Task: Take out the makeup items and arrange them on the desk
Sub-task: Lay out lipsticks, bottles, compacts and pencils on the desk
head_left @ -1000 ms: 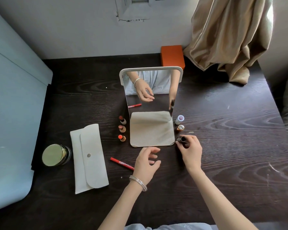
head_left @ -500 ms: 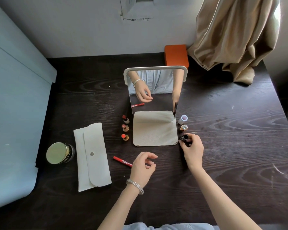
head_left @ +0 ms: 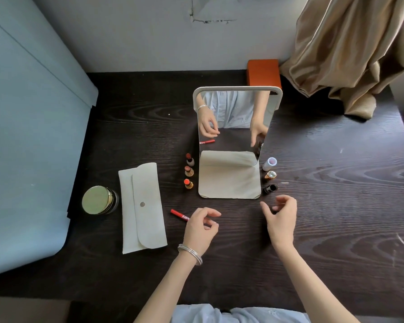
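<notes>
Six small makeup tubes (head_left: 189, 171) stand in rows flanking the mirror (head_left: 237, 113), the pouch (head_left: 142, 207) lies closed, both the left hand (head_left: 200, 229) and right hand (head_left: 280, 219) hover empty, so only the red pencil (head_left: 179, 215) looks unplaced

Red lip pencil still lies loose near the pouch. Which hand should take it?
Left. The left hand hangs empty right beside the red lip pencil, nearly touching its end. The right hand, also empty, sits across by the black tube.
</notes>
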{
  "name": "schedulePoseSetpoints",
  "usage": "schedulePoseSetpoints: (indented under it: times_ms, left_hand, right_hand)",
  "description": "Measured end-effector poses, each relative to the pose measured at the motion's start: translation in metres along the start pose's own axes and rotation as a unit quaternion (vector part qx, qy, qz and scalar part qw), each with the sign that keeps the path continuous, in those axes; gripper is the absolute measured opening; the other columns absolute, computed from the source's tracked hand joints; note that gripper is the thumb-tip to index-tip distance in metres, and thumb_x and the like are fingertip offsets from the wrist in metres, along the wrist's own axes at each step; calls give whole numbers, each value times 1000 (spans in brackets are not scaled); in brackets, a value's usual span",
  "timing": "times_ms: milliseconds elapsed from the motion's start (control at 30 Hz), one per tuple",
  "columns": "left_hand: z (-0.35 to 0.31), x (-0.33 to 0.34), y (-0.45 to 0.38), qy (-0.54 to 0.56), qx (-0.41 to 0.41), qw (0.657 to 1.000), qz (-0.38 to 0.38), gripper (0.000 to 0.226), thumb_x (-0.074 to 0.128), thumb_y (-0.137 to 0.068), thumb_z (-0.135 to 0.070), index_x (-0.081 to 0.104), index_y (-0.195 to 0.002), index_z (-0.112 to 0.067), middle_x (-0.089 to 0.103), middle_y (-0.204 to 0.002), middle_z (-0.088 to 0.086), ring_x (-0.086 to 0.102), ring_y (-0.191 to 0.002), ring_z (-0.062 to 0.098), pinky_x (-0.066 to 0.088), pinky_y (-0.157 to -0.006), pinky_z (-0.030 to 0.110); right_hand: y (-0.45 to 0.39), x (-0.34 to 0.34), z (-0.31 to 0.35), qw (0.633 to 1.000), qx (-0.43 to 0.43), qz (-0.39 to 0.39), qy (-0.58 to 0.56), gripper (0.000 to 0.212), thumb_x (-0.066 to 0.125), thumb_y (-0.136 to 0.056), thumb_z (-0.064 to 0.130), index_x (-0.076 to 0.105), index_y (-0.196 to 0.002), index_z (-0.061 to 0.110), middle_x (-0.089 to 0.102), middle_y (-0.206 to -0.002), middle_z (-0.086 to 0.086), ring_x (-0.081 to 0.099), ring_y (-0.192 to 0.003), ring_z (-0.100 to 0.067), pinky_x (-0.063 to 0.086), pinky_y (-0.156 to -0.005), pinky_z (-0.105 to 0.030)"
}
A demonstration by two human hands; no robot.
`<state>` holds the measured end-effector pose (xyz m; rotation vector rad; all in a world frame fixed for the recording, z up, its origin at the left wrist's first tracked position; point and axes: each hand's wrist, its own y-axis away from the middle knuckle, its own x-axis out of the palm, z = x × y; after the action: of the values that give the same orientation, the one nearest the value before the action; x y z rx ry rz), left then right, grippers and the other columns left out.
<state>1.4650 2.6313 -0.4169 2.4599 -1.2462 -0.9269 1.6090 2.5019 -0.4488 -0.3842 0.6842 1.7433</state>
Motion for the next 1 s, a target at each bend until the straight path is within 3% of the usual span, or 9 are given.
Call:
schedulePoseSetpoints:
  times_ms: [67, 200, 300, 367, 533, 700, 833, 900, 1000]
  left_hand:
    - [4, -4, 2, -1, -10, 1000, -11, 24, 62, -84, -1, 62, -96, -21, 55, -99, -10, 60, -80, 2, 49, -68, 5]
    - [10, -16, 8, 3, -20, 999, -31, 23, 61, -84, -1, 62, -100, -18, 58, -104, -6, 59, -79, 0, 46, -65, 1]
    - [14, -26, 14, 8, -23, 999, -45, 25, 61, -84, -2, 61, -95, -24, 61, -106, -5, 59, -82, 0, 47, -66, 3]
    - [17, -33, 18, 15, -28, 998, -50, 25, 61, -84, -2, 61, -95, -24, 62, -105, -5, 59, -80, 0, 46, -66, 3]
    - [30, -53, 26, 15, -46, 997, -59, 22, 62, -85, -4, 63, -101, -19, 60, -105, -6, 59, -81, 1, 47, -65, 5]
    - [43, -76, 33, 11, -64, 993, -95, 21, 61, -86, -6, 63, -103, -18, 59, -104, -7, 56, -79, -3, 44, -61, 2]
    - [59, -102, 36, 13, -88, 985, -145, 23, 59, -86, -3, 62, -104, -17, 57, -110, -3, 55, -89, 5, 42, -64, 5]
    - [69, -115, 37, 12, -105, 979, -172, 27, 61, -85, -2, 61, -107, -17, 54, -116, -1, 56, -103, 12, 45, -71, 10]
    - [82, -134, 36, -35, -151, 966, -207, 42, 67, -81, -6, 56, -120, -15, 48, -128, 7, 51, -116, 23, 49, -94, 33]
  right_hand:
    - [18, 2, 1, 1000, 1, 17, -7, 28, 70, -82, 11, 45, -94, 13, 48, -91, -2, 47, -69, -12, 39, -74, -28]
    - [50, 20, 7, 989, -63, 130, 24, 18, 68, -84, 12, 50, -82, 15, 51, -74, 4, 49, -67, -7, 38, -65, -12]
    - [68, 39, 22, 961, -110, 244, 76, 14, 65, -87, 17, 51, -84, 20, 54, -81, 6, 52, -75, -6, 42, -67, -15]
    - [76, 52, 32, 944, -147, 278, 99, 11, 63, -88, 19, 52, -87, 21, 53, -86, 8, 53, -80, -7, 45, -72, -19]
    - [88, 82, 51, 919, -214, 295, 150, 10, 58, -91, 24, 58, -97, 16, 52, -95, 7, 49, -92, -9, 44, -77, -21]
    - [97, 100, 64, 917, -209, 294, 169, 14, 57, -91, 22, 59, -104, 16, 55, -104, 5, 49, -98, -9, 43, -82, -20]
    - [110, 115, 73, 914, -208, 312, 157, 14, 59, -91, 20, 60, -104, 15, 56, -105, 3, 53, -99, -11, 46, -85, -23]
    - [118, 124, 78, 912, -209, 318, 150, 15, 60, -90, 18, 60, -105, 13, 57, -106, 3, 54, -100, -12, 46, -85, -22]
    - [129, 136, 86, 910, -196, 340, 134, 21, 58, -92, 18, 60, -112, 13, 57, -112, 2, 56, -102, -11, 48, -90, -24]
